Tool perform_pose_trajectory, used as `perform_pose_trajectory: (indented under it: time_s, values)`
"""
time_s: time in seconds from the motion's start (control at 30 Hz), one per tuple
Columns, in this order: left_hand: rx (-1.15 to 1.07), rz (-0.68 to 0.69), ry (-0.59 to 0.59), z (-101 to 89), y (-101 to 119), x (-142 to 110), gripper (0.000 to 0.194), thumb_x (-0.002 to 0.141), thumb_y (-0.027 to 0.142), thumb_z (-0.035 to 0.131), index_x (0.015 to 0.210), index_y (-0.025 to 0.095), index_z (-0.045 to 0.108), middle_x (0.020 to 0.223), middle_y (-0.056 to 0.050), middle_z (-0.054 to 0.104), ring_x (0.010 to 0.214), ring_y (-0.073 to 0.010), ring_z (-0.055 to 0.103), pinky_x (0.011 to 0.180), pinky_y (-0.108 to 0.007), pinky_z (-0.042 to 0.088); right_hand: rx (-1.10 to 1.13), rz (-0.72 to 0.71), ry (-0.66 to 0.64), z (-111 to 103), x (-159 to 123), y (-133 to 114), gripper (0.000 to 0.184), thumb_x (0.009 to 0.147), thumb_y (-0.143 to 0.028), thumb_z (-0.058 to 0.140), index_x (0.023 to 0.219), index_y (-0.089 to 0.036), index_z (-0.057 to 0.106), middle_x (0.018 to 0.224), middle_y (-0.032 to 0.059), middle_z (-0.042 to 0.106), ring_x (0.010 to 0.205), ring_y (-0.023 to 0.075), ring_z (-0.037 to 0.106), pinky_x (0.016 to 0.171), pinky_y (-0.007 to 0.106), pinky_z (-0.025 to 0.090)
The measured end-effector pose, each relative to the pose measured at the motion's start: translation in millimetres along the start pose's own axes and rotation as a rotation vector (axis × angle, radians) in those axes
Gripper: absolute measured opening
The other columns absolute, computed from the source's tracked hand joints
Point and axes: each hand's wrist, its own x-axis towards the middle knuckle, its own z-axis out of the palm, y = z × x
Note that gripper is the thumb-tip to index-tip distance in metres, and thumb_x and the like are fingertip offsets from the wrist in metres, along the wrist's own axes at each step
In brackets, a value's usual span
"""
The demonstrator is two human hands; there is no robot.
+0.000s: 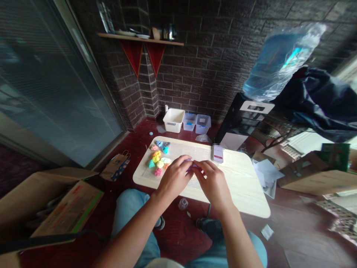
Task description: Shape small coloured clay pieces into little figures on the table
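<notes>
Our left hand (173, 175) and right hand (214, 181) are both pinching a small purple lump (191, 164) between their fingertips, over the pale table (242, 182). We are judging it light, soft and easily dented, best taken gently by its edges; other colourful lumps (156, 156) are lying toward the table's left end.

Dark brick wall (200, 70), reddish floor (178, 227)

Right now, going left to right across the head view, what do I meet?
Open cardboard box → paper bag → green lump → left hand → purple piece → right hand → white papers → green box.
</notes>
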Motion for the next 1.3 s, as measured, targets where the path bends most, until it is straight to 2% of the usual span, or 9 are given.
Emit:
perform_pose_trajectory:
  time_s: [0.23, 0.43, 0.6, 0.73, 0.8, 0.87, 1.07, 1.2, 1.3]
  values:
    - [0.053, 0.003, -0.067, 2.6, -4, 2, 0.030, 0.080, 0.003, 0.058, 0.105, 0.017, 0.064, 0.114, -0.009, 0.064, 0.105, -0.0215, 0.062, 0.095, -0.036, 0.053, -0.211, -0.028, 0.030, 10, 2, -1, 0.012, 0.088, -0.013, 0.055, 0.086, -0.016, 0.066, 0.077, 0.0047, 0.062, 0.071, 0.0186, 0.058, 0.066, 0.029, 0.043]
    - [0.069, 0.014, -0.090, 5.7, -8, 5, 0.025, 0.079, 0.002, 0.057, 0.094, 0.017, 0.068, 0.114, -0.008, 0.066, 0.102, -0.0214, 0.065, 0.092, -0.035, 0.054, -0.183, 0.025, 0.019, 14, 5, 5, 0.014, 0.082, -0.010, 0.054, 0.083, -0.017, 0.066, 0.073, 0.0034, 0.060, 0.068, 0.0175, 0.054, 0.063, 0.028, 0.039]
    - [0.040, -0.035, -0.108, 14.6, -13, 5, 0.024, 0.080, 0.002, 0.054, 0.089, 0.018, 0.069, 0.111, -0.007, 0.067, 0.098, -0.0198, 0.066, 0.089, -0.032, 0.054, 0.215, 0.228, 0.025, 20, 5, 15, 0.008, 0.078, -0.016, 0.058, 0.076, -0.017, 0.066, 0.068, 0.0007, 0.058, 0.061, 0.0137, 0.050, 0.059, 0.026, 0.037]
    - [0.011, -0.078, -0.164, 32.2, -27, 3, 0.015, 0.085, 0.014, 0.054, 0.087, 0.019, 0.069, 0.108, -0.006, 0.066, 0.096, -0.0184, 0.065, 0.089, -0.032, 0.053, 0.940, 0.439, 0.035, 19, 4, 24, 0.017, 0.077, -0.028, 0.065, 0.065, -0.018, 0.060, 0.055, -0.0043, 0.047, 0.052, 0.0089, 0.040, 0.050, 0.022, 0.032]
    - [0.010, -0.107, -0.184, 46.0, -42, 0, 0.014, 0.086, 0.017, 0.055, 0.087, 0.020, 0.068, 0.106, -0.005, 0.065, 0.096, -0.0173, 0.064, 0.091, -0.032, 0.051, 1.241, 0.523, 0.084, 16, 5, 28, 0.019, 0.075, -0.030, 0.070, 0.065, -0.017, 0.060, 0.058, -0.0039, 0.049, 0.052, 0.0072, 0.040, 0.048, 0.020, 0.031]
    - [0.012, -0.146, -0.185, 61.4, -64, -3, 0.013, 0.085, 0.018, 0.056, 0.091, 0.019, 0.067, 0.104, -0.005, 0.064, 0.097, -0.0162, 0.064, 0.091, -0.030, 0.051, 1.382, 0.601, 0.119, 14, 4, 34, 0.016, 0.073, -0.030, 0.074, 0.072, -0.016, 0.065, 0.065, -0.0013, 0.056, 0.055, 0.0068, 0.044, 0.047, 0.018, 0.032]
    - [0.106, -0.351, -0.170, 95.4, -150, 2, 0.028, 0.082, 0.004, 0.052, 0.104, 0.017, 0.065, 0.112, -0.009, 0.060, 0.102, -0.0165, 0.062, 0.093, -0.030, 0.050, 1.357, 0.713, 0.198, 19, -4, 49, 0.031, 0.071, -0.030, 0.077, 0.098, -0.019, 0.069, 0.069, -0.0004, 0.062, 0.057, 0.0096, 0.053, 0.048, 0.020, 0.038]
    - [0.184, -0.470, -0.152, 106.6, -197, 18, 0.032, 0.090, 0.024, 0.054, 0.121, 0.017, 0.055, 0.124, -0.011, 0.056, 0.110, -0.0216, 0.057, 0.093, -0.043, 0.050, 1.366, 0.721, 0.263, 27, -7, 56, 0.031, 0.071, -0.031, 0.078, 0.098, -0.020, 0.067, 0.068, -0.0013, 0.062, 0.057, 0.0087, 0.053, 0.049, 0.019, 0.039]
    - [0.222, -0.520, -0.227, 116.4, -214, 26, 0.036, 0.089, 0.034, 0.056, 0.120, 0.016, 0.055, 0.122, -0.009, 0.058, 0.105, -0.0219, 0.059, 0.088, -0.045, 0.051, 1.356, 0.731, 0.255, 29, -6, 59, 0.030, 0.070, -0.032, 0.079, 0.094, -0.018, 0.069, 0.070, -0.0001, 0.063, 0.057, 0.0083, 0.053, 0.049, 0.019, 0.038]
